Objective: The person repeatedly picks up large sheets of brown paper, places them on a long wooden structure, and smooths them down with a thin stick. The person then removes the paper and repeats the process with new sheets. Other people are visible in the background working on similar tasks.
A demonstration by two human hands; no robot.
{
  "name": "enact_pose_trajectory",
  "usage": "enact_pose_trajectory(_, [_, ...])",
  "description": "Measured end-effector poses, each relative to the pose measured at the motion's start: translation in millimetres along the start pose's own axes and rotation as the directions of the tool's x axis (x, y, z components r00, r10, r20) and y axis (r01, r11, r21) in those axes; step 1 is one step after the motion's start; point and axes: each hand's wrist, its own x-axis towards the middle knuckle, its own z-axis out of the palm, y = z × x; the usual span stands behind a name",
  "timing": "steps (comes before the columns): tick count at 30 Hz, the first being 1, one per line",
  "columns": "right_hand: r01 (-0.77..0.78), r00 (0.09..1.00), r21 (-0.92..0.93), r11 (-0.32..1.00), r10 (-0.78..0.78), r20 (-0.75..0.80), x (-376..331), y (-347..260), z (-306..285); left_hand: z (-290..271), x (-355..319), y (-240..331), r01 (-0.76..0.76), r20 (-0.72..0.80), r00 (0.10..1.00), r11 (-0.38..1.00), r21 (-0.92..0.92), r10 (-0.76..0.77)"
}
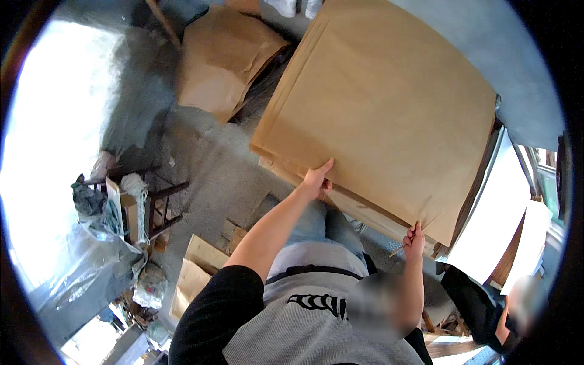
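A large stack of brown kraft paper sheets (389,115) lies in front of me, its near edge close to my waist. My left hand (317,180) grips that near edge, thumb on top of the paper and fingers curled below. Farther right, my right hand (415,240) is closed at the same edge near the right corner. A thin stick-like thing (396,250) pokes out of the right fist; its kind is too small to make out. Creases fan out in the paper just beyond the right fingers.
Another brown paper pile (228,61) sits at the far left. Left of me stand a dark stool (164,194) and clear plastic sheeting (79,261). Cardboard pieces (198,267) lie on the floor. White sheets (496,213) and another person (480,304) are at the right.
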Motion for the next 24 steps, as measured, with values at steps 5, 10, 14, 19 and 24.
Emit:
enact_pose_trajectory(5, [0.002,0.977,-0.096,0.995,-0.023,-0.212,-18.4,14.7,-1.1,-7.4,-13.0,-17.7,-0.049,-0.034,0.998,0.994,0.1,0.053])
enact_pose_trajectory(10, [0.051,0.967,0.06,0.997,-0.035,-0.254,-53.2,30.7,-7.1,-24.6,-35.3,-43.1,-0.003,0.01,1.0,0.99,0.139,0.002])
enact_pose_trajectory(14, [0.102,0.978,0.026,0.994,-0.095,-0.185,-69.4,37.3,-13.8,-23.1,-28.7,-52.1,-0.027,-0.036,0.999,0.99,0.139,0.033])
enact_pose_trajectory(19, [0.11,0.978,0.09,0.99,-0.092,-0.185,-58.3,29.6,-11.3,-28.9,-11.0,-51.7,0.074,-0.102,0.993,0.977,0.202,-0.054])
enact_pose_trajectory(24, [0.031,0.995,0.106,0.994,-0.021,-0.096,-34.5,48.4,-41.6,-7.7,-26.5,-42.3,0.049,-0.061,0.997,0.975,0.216,-0.036])
